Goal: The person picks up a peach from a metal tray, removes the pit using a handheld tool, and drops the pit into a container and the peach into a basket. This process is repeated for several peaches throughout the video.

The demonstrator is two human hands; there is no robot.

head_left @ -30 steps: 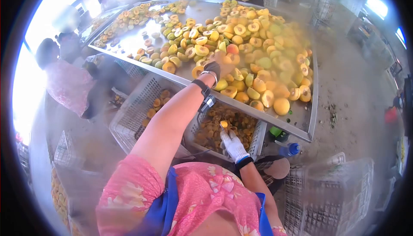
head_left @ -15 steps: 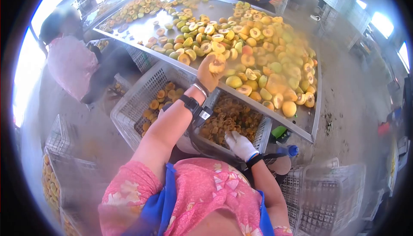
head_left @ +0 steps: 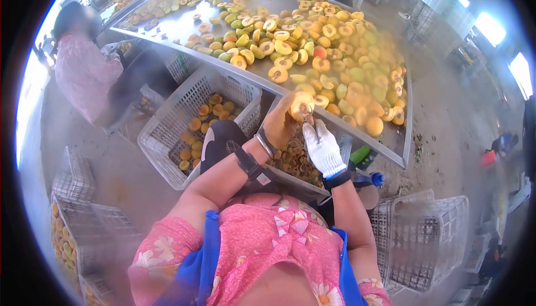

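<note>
My left hand point(head_left: 283, 120), bare, is closed around a halved peach point(head_left: 302, 105) above the table's near edge, cut face toward me. My right hand point(head_left: 322, 147), in a white knit glove, is closed at the fruit's lower edge. A small, thin metal tool point(head_left: 306, 117) shows at its fingertips, touching the cut face; its handle is hidden in the glove. Many halved peaches point(head_left: 277, 74) lie on the metal table point(head_left: 262, 87) beyond my hands. Beneath my hands stands a bin of brown pits and scraps point(head_left: 296, 163), partly covered by them.
A white crate point(head_left: 162, 158) of peach halves stands left of my knee. Stacked crates point(head_left: 430, 239) are at the right, and more crates point(head_left: 106, 233) at the lower left. A blue-capped bottle point(head_left: 377, 179) stands right of the bin. Two co-workers sit at the left and far side.
My left hand has drawn back from the fruit pile with a peach half. My right hand has risen from over the pit bin to meet it, the tool now at the fruit.
</note>
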